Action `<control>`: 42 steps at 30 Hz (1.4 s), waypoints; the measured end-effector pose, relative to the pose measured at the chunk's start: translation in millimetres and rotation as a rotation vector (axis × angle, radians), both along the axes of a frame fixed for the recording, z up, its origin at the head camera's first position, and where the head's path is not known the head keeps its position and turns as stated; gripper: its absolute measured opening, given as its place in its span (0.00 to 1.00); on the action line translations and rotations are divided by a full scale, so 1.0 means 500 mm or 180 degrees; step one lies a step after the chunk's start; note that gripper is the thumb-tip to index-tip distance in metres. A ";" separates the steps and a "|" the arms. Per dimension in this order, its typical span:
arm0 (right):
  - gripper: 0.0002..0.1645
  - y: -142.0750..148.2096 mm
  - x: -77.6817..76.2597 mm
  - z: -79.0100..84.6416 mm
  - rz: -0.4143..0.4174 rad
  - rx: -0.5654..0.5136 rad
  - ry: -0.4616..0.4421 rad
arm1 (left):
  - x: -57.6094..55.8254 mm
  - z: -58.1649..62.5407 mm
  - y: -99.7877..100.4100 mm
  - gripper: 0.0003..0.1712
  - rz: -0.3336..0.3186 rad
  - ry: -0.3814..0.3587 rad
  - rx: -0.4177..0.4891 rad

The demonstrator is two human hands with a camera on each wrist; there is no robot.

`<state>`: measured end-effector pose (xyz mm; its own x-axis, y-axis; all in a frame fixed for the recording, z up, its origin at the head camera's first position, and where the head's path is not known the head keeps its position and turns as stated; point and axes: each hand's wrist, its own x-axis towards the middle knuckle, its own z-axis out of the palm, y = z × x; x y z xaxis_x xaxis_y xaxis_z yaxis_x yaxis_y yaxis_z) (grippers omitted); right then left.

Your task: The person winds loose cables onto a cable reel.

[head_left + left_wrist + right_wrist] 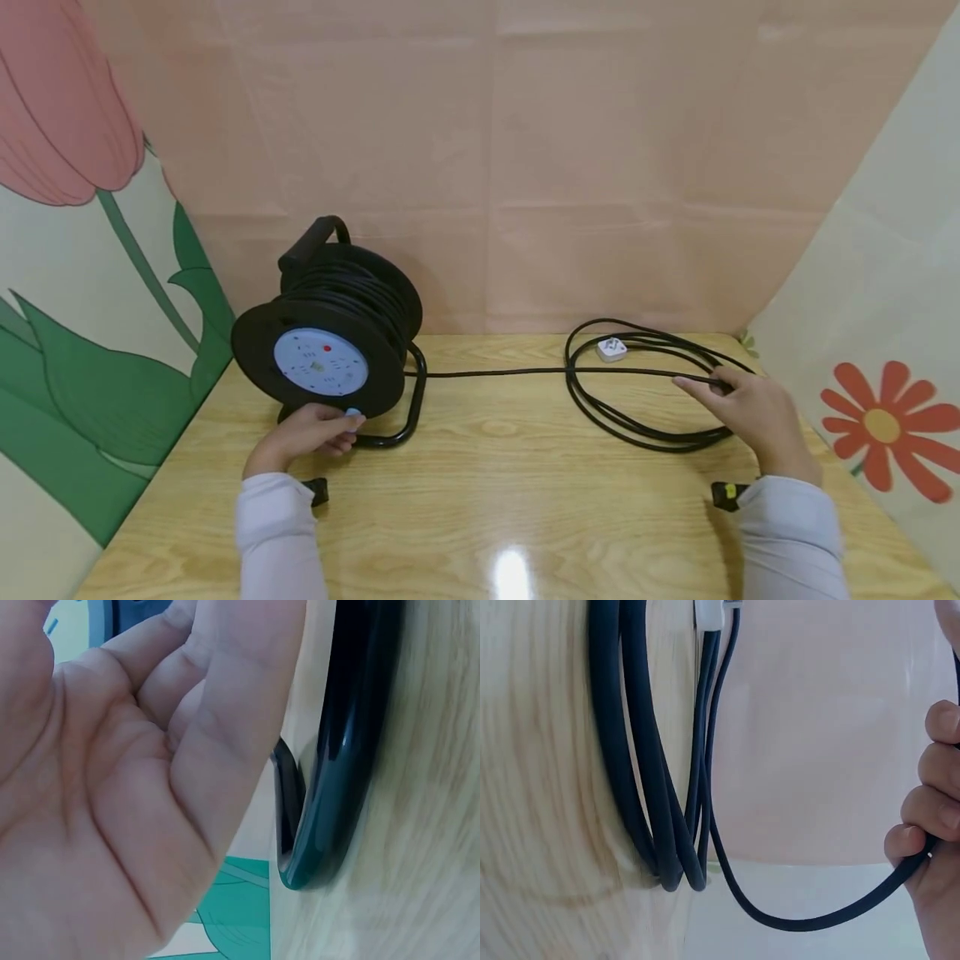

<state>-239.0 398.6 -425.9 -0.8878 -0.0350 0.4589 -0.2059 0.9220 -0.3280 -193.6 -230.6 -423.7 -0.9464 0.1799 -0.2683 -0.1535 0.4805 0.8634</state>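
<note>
A black cable reel (341,292) with a pale blue socket face (320,362) stands at the left of the table in the head view. My left hand (311,433) pinches the small blue knob (352,412) at the lower edge of its front disc. From the reel a black cable (487,373) runs to the right, where my right hand (765,417) grips it. Curled fingers (934,765) wrap round the cable in the right wrist view. Beneath that hand lie loose coils (637,437) with a white plug (612,349) among them.
The reel rests on a black tubular stand (408,429), close beside my left hand. The wooden table (510,492) meets a pink backdrop (487,167) at the rear. Printed flower panels (892,417) flank both sides.
</note>
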 end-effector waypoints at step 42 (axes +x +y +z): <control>0.26 -0.080 -0.009 0.003 0.0443 0.0154 -0.0902 | 0.022 -0.020 -0.080 0.27 0.0837 0.0807 -0.1201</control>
<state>-243.6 358.6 -424.4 -0.9652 -0.1809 0.1888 -0.2378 0.9073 -0.3467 -182.4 -270.7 -433.8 -0.9902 -0.1375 -0.0253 -0.1196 0.7387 0.6634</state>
